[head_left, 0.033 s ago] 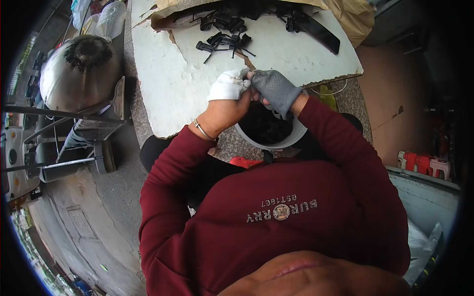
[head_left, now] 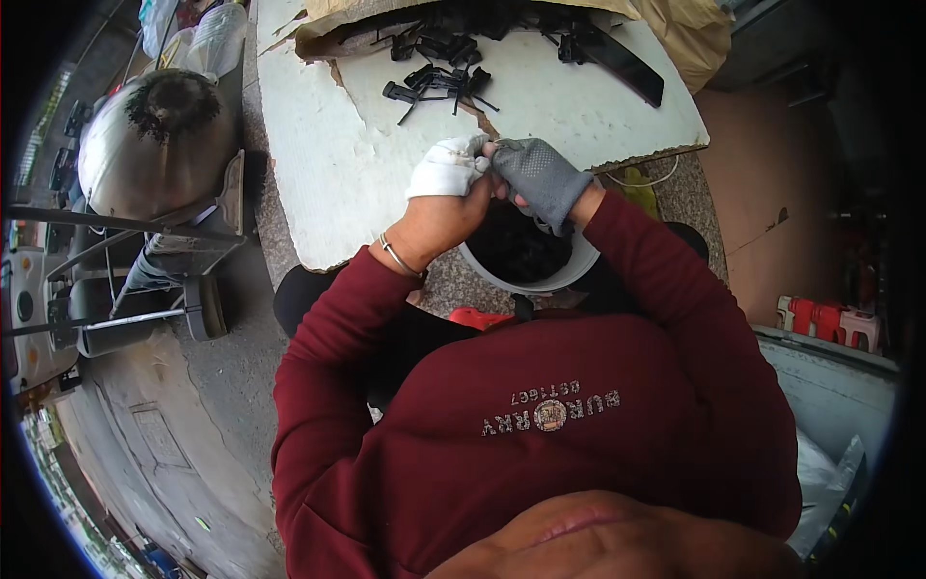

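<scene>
My left hand (head_left: pixel 449 176), in a white fingerless glove, meets my right hand (head_left: pixel 540 174), in a grey one, just past the table's near edge. The fingers of both are closed and pressed together at the tips; whatever they pinch is hidden or too small to name. Under them stands a white bucket (head_left: pixel 585 262) with dark pieces inside. Beyond the hands, several small black plastic parts (head_left: pixel 444 82) with thin stems lie on the white, worn tabletop (head_left: pixel 328 164).
An open brown paper bag (head_left: pixel 333 29) with more black parts lies at the table's far side. A dark phone-like slab (head_left: pixel 622 66) rests at the right. Left of the table stand a large metal bowl-shaped thing (head_left: pixel 159 145) and a metal frame (head_left: pixel 183 227).
</scene>
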`<action>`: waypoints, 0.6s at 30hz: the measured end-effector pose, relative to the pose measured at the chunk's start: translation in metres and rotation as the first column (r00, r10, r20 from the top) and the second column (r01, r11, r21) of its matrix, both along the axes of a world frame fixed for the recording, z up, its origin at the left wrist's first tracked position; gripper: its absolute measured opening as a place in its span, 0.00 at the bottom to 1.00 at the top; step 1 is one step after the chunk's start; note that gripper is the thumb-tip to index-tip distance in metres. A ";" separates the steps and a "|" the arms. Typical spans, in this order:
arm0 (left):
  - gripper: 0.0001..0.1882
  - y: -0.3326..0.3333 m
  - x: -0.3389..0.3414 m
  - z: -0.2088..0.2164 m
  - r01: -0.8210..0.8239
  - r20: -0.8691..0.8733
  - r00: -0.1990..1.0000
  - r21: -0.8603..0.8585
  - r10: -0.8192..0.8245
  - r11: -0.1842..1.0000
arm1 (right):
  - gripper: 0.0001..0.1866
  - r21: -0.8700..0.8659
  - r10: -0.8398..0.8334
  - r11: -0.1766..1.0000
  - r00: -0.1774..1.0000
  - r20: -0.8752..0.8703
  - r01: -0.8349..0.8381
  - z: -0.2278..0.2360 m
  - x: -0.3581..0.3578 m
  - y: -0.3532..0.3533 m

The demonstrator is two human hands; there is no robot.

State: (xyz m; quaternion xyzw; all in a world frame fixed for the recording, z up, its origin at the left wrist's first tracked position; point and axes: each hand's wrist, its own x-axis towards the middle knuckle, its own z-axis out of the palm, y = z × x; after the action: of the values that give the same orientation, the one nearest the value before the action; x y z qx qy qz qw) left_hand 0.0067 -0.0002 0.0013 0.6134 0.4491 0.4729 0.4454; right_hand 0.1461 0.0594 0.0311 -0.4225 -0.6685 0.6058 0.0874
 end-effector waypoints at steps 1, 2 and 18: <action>0.04 0.000 0.004 0.002 -0.064 0.137 0.989 0.002 0.063 0.998 | 0.23 -0.004 0.015 1.000 1.000 0.008 -0.015 0.003 0.004 0.000; 0.04 0.000 0.007 0.007 -0.062 0.136 0.989 0.002 0.061 0.998 | 0.23 -0.004 0.013 1.000 1.000 0.006 -0.013 0.007 0.007 0.002; 0.09 0.001 -0.019 0.019 -0.089 0.228 0.970 -0.018 0.090 0.996 | 0.15 0.088 -0.025 0.996 0.996 -0.089 0.033 0.008 -0.001 0.004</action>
State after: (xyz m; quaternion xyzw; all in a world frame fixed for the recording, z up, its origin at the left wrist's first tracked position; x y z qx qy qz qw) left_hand -0.0126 0.0005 0.0200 0.5323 0.4240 0.5580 0.4748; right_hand 0.1455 0.0634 0.0389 -0.4009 -0.6841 0.5920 0.1440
